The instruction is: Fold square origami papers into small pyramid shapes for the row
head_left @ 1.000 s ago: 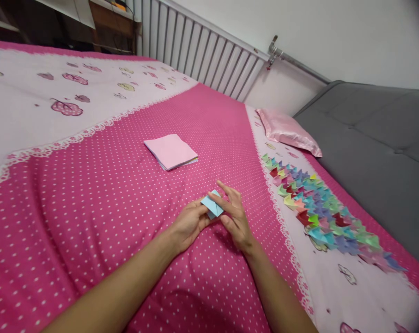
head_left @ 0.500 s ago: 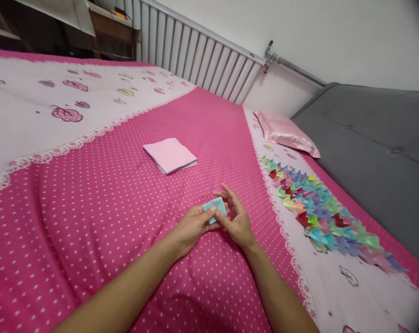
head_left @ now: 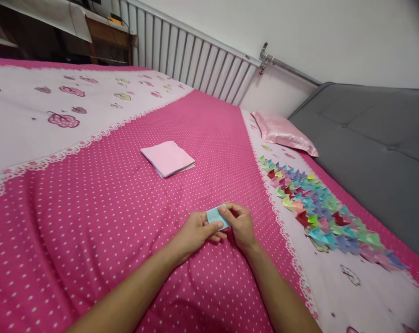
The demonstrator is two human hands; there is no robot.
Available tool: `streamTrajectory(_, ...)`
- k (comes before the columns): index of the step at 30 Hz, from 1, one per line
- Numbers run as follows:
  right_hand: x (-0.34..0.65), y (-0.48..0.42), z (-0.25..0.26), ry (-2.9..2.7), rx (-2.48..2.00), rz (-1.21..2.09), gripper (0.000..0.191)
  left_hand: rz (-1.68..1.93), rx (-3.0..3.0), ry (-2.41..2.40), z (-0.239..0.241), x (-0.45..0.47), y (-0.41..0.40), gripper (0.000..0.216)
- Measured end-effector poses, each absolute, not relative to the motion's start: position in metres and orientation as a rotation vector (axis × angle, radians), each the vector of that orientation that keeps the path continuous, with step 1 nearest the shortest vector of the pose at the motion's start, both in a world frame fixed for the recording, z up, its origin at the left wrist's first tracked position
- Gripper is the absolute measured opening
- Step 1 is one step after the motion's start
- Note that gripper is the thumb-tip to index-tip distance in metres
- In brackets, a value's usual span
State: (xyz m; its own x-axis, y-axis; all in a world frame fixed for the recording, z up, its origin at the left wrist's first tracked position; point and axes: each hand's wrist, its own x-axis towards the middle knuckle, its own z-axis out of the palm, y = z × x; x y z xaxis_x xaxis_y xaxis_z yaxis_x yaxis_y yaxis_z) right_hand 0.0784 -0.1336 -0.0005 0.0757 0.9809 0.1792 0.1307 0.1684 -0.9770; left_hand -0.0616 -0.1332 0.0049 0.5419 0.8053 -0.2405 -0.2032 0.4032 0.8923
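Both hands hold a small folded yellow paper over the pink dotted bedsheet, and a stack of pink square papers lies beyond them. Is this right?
No: the head view shows the small folded paper, held by the left hand and right hand, is light blue, not yellow. The pink dotted bedsheet and the stack of pink square papers are as stated.

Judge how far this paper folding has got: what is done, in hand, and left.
Done: many coloured folded pieces lie in a band at the right. In hand: left hand and right hand pinch a light blue paper. Left: a pink-topped stack of sheets lies flat beyond.
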Motion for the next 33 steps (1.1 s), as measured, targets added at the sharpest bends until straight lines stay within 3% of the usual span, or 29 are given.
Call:
streamTrajectory(11,0.077,-0.13,0.0,-1.184,-1.247,0.985,0.028,0.563,1.057,0.887,0.007,-0.06,-0.134,0.033)
streamTrajectory(19,0.08,-0.116,-0.021,-1.545,-1.379,0.866,0.03,0.862,1.977,1.705,0.004,-0.071,-0.14,0.035)
streamTrajectory(24,0.082,-0.11,-0.027,-1.752,-1.435,0.583,0.026,0.849,2.452,1.478,-0.002,-0.072,-0.131,0.017)
streamTrajectory(27,0.08,-0.109,-0.033,-1.759,-1.466,0.495,0.021,0.818,2.596,1.382,-0.015,-0.069,-0.125,0.023)
streamTrajectory(30,0.076,-0.11,-0.034,-1.71,-1.518,0.394,0.027,0.708,2.644,1.392,-0.025,-0.067,-0.121,0.028)
streamTrajectory(33,0.071,-0.117,-0.03,-1.758,-1.609,0.276,0.017,0.612,2.663,1.358,-0.028,-0.069,-0.12,0.031)
